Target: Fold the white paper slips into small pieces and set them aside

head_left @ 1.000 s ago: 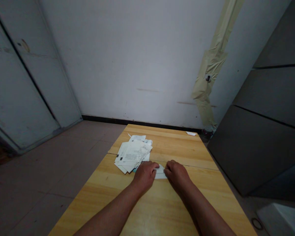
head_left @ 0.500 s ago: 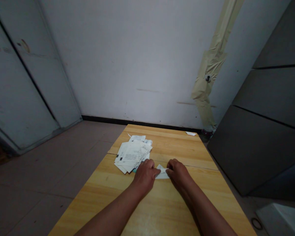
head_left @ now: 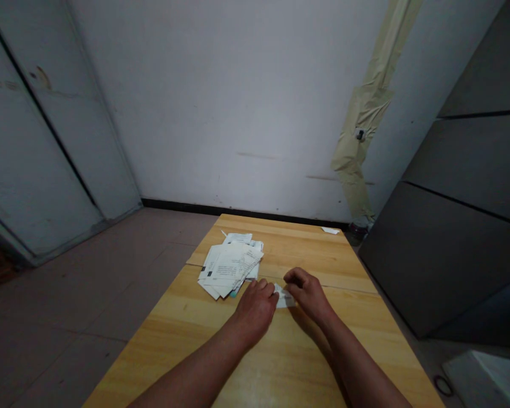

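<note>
A small folded piece of white paper (head_left: 285, 300) lies on the wooden table between my hands. My left hand (head_left: 257, 307) is closed at the paper's left end, its thumb pressing on it and its fingers curled. Over the right end, my right hand (head_left: 309, 292) is slightly raised, casting a shadow on the table. Its fingers are bent, with a gap between thumb and forefinger, and I see nothing held in them. Just beyond my left hand is a loose pile of printed paper sheets (head_left: 227, 266).
The wooden table (head_left: 255, 362) has a seam across it. A white paper scrap (head_left: 330, 230) lies at its far right corner. Something small and teal (head_left: 233, 293) shows under the pile. Grey cabinets (head_left: 463, 243) stand to the right, and a white wall (head_left: 238, 113) rises behind.
My right hand has lifted off the paper's right end, and its fingers have opened a little. My left hand has shifted slightly right and stays on the paper.
</note>
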Motion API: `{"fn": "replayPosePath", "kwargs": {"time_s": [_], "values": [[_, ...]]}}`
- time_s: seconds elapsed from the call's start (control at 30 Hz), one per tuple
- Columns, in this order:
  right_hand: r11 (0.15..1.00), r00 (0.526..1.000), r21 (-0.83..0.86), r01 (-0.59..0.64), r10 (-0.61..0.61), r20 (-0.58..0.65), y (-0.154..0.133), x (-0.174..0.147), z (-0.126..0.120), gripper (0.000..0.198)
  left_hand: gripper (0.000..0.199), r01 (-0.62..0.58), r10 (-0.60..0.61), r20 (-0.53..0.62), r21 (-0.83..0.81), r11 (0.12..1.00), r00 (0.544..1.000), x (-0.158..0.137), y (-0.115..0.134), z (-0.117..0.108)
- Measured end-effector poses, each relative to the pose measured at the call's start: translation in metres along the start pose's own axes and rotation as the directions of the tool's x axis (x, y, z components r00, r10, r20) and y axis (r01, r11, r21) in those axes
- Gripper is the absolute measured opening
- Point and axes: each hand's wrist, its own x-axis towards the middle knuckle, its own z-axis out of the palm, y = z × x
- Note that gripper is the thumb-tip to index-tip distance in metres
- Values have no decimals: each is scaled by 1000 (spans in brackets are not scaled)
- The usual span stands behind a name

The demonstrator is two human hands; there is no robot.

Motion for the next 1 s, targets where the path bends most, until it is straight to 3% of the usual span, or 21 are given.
{"fn": "replayPosePath", "kwargs": {"time_s": [0.3,0.47,0.63,0.77,1.0], "values": [[978,988,-209,9,24,153,4,-3,17,17,19,-15,18,37,-56,998,999,-3,-8,-13],[976,989,-218,-11,43,143,2,-4,13,22,24,4,9,130,-96,995,992,-1,-13,-21],[960,988,-274,-57,93,119,0,-5,16,26,21,8,11,127,-152,988,992,-2,-17,-20],[930,984,-354,-102,146,99,-4,-4,21,15,24,41,-16,118,-211,977,993,-2,-18,-19],[903,979,-400,-157,197,59,-13,-4,28,10,23,38,-18,109,-186,982,994,-1,-16,-19]]}}
